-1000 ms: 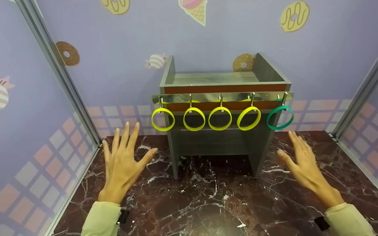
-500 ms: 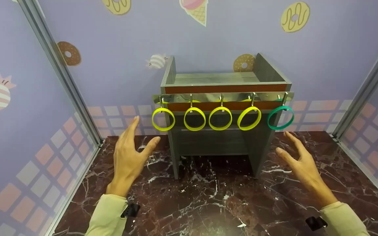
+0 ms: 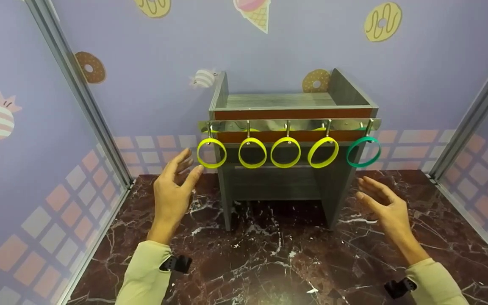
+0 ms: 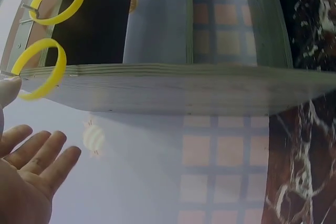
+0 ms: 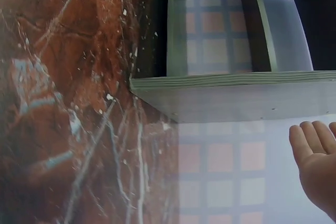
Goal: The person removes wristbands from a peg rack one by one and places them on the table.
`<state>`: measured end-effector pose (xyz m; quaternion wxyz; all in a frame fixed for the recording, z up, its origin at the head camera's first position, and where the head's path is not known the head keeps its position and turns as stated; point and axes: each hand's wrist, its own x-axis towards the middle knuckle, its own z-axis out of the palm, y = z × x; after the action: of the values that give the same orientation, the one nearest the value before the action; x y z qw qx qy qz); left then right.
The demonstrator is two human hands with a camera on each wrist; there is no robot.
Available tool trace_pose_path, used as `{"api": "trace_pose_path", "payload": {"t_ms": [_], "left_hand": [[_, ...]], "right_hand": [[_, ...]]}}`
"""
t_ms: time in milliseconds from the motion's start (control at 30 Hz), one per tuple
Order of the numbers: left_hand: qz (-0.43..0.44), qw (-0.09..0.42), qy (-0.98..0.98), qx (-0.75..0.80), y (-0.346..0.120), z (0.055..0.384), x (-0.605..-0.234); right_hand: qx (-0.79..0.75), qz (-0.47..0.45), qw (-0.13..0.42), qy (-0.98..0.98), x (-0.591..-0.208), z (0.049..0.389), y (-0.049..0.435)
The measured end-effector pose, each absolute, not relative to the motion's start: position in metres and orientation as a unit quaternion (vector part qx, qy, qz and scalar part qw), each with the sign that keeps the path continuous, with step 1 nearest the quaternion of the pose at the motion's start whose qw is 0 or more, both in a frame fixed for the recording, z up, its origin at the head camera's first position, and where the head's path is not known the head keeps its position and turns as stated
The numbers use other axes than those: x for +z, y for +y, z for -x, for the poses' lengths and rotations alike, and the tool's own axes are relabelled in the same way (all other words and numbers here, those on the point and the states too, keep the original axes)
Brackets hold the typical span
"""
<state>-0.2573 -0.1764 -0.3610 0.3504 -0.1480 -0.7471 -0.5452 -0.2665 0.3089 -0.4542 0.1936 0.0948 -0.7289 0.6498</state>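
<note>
While just beyond both loosely spread hands (image 3: 172, 195) (image 3: 390, 212), five rings (image 3: 285, 166) on metal hooks (image 3: 288, 126)

The wrist views' edges crop the left hand (image 4: 29, 182) and right hand (image 5: 317, 171).

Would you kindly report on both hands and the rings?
Left hand by leftmost yellow ring, contact unclear. Right hand empty. Five rings hanging on hooks. No obstruction seen.

Head view evenly lit; soft glare on marbled tabletop (image 3: 284, 281); wrist views hazy.
</note>
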Motion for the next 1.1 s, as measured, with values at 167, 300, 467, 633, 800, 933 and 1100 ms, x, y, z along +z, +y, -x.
{"api": "trace_pose_path", "payload": {"t_ms": [167,300,467,633,800,933,1100], "left_hand": [[0.149,0.345,-0.712,-0.594,-0.175,0.261,-0.362],[0.140,0.344,-0.697,-0.613,-0.175,0.265,-0.364],[0.136,0.339,-0.687,-0.628,-0.174,0.266,-0.365],[0.133,0.328,-0.682,-0.640,-0.172,0.266,-0.364],[0.124,0.327,-0.682,-0.643,-0.169,0.268,-0.363],[0.113,0.332,-0.679,-0.645,-0.167,0.270,-0.362],[0.110,0.334,-0.671,-0.653,-0.167,0.269,-0.361]], "right_hand": [[0.660,-0.071,0.185,-0.725,-0.463,0.269,0.306],[0.670,-0.055,0.169,-0.721,-0.470,0.271,0.300],[0.667,-0.035,0.155,-0.728,-0.478,0.273,0.292],[0.644,0.007,0.161,-0.748,-0.484,0.276,0.285],[0.623,0.030,0.182,-0.760,-0.489,0.279,0.278],[0.608,0.038,0.202,-0.767,-0.492,0.281,0.274],[0.608,0.034,0.224,-0.761,-0.493,0.282,0.270]]}}
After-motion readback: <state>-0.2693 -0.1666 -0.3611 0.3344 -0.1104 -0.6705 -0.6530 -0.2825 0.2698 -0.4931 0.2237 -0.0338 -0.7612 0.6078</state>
